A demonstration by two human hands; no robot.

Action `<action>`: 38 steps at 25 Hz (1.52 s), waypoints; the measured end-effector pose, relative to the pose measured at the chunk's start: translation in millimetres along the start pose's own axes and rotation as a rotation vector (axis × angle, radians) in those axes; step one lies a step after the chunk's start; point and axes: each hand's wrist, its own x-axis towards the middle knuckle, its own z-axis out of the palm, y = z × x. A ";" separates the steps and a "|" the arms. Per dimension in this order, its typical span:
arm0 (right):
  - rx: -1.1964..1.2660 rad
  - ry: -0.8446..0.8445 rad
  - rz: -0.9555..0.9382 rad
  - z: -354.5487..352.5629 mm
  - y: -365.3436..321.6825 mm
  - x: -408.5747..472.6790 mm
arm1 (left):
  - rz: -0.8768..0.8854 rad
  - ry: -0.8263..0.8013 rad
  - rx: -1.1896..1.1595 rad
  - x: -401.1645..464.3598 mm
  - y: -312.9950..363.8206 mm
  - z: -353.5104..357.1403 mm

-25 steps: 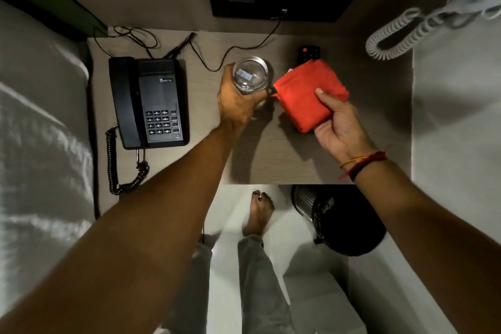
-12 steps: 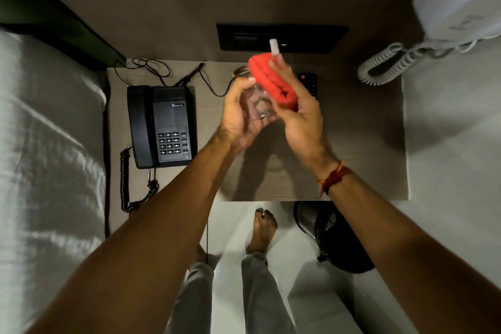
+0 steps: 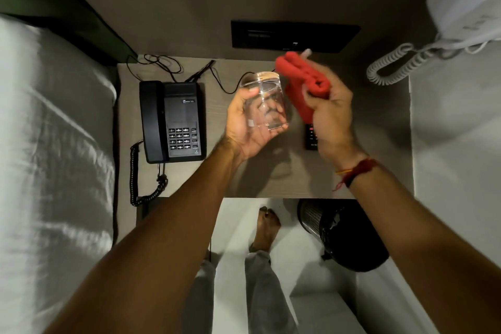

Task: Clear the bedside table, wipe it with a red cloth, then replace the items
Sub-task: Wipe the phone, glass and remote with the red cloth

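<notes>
A clear drinking glass (image 3: 264, 100) is held up above the wooden bedside table (image 3: 366, 144), gripped from the left and underneath by my left hand (image 3: 244, 127). Just right of it, my right hand (image 3: 329, 114) clutches a bunched red cloth (image 3: 303, 81), blurred by motion and apart from the glass rim. A black desk telephone (image 3: 173, 120) with a coiled cord sits on the table's left side. A black remote control (image 3: 311, 138) lies on the table, partly hidden behind my right hand.
Thin black cables (image 3: 165, 65) trail along the table's back edge below a dark wall switch panel (image 3: 295, 35). A white bed (image 3: 48, 157) borders the left. A black mesh bin (image 3: 341, 236) stands on the floor under the table's front right. A white wall phone (image 3: 466, 3) hangs at the upper right.
The glass was lifted off the table and tilted. The red cloth was bunched up, brought against the glass, and has now moved right, away from it.
</notes>
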 end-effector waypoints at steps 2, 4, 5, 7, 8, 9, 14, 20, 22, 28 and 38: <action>-0.134 -0.081 -0.009 18.1 4.6 -21.0 | 0.018 -0.013 0.018 3.3 0.7 1.6; -0.290 -0.140 -0.051 14.9 12.9 -41.7 | 0.028 0.013 0.003 5.6 8.4 -3.4; -0.304 -0.188 -0.052 5.1 16.7 -47.1 | 0.037 0.049 0.009 5.9 13.7 -6.5; -0.177 -0.218 0.042 -15.8 12.5 -45.2 | 0.096 0.191 0.156 8.5 20.6 -13.0; -0.145 -0.167 0.070 -24.6 8.4 -38.1 | 0.134 0.262 0.259 9.4 21.0 -14.1; -0.172 -0.090 0.071 -30.9 4.3 -27.0 | 0.181 0.308 0.364 9.4 19.0 -14.0; -0.480 -0.095 -0.160 -2.6 -11.8 19.9 | 0.365 0.244 0.812 9.6 -7.1 -9.1; -0.888 -0.424 -0.381 4.4 -7.0 -6.1 | 0.449 0.313 1.039 7.8 -20.5 -14.2; -0.707 -0.353 -0.315 -0.7 -14.5 7.1 | 0.450 0.324 1.038 7.0 -21.1 -22.4; -0.877 -0.424 -0.295 1.5 1.0 5.0 | 0.542 0.410 1.260 13.0 -18.6 -20.2; -0.032 0.515 0.331 -101.9 27.9 3.0 | 0.365 0.483 1.170 30.1 -15.6 -22.3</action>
